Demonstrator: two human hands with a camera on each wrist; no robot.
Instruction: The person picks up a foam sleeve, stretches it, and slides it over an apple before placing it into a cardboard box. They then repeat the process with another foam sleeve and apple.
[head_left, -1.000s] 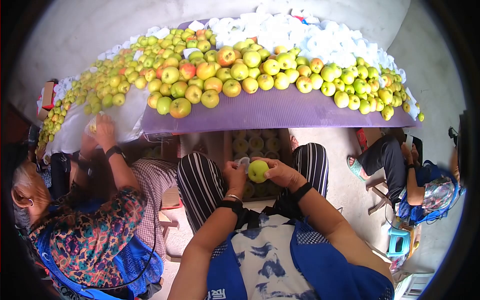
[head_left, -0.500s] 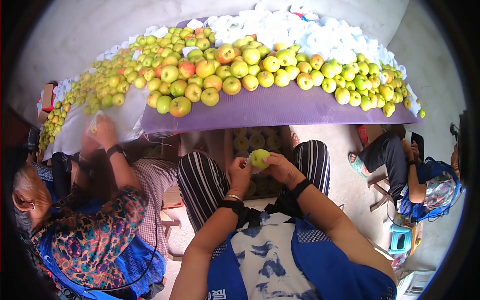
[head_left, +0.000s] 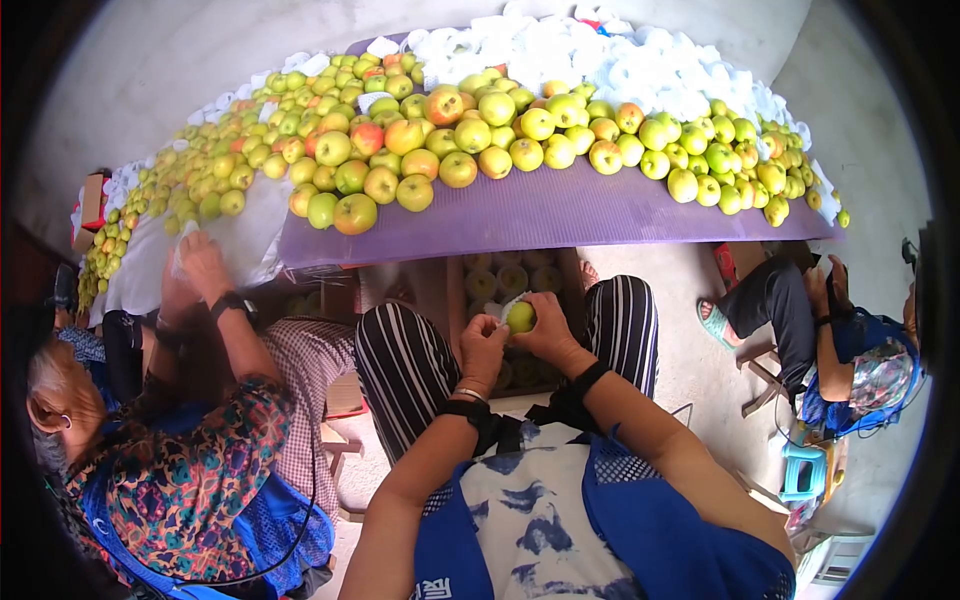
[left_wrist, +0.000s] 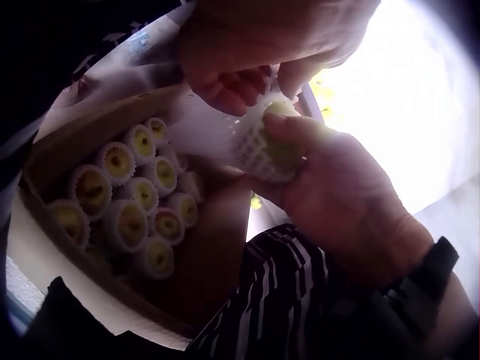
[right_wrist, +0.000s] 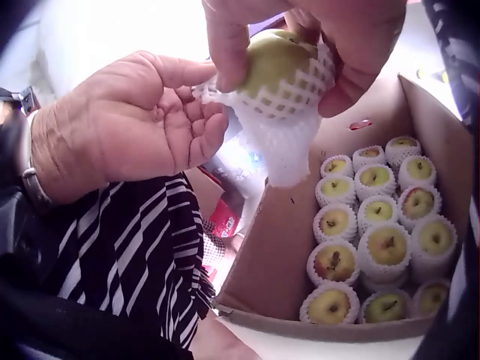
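A green apple (head_left: 521, 317) sits partly inside a white foam net (right_wrist: 279, 142) in front of my knees. My right hand (head_left: 552, 332) grips the apple, thumb on one side and fingers on the other. With thumb and finger, my left hand (head_left: 482, 350) pinches the net's edge; its other fingers curl loosely in the right wrist view (right_wrist: 142, 124). The net's lower end hangs slack below the apple. Beneath both hands stands a cardboard box (right_wrist: 277, 255) with rows of netted apples (right_wrist: 382, 244).
A purple-matted table (head_left: 560, 210) ahead bears a heap of loose apples (head_left: 400, 135) and a pile of white foam nets (head_left: 640, 75). One person (head_left: 180, 460) sits close on my left, another (head_left: 850, 360) farther off at right. A blue stool (head_left: 802, 470) stands at right.
The foam net has come up around the apple, which was bare beside it a second ago. My right hand has turned over the apple, and both hands have moved slightly away from me.
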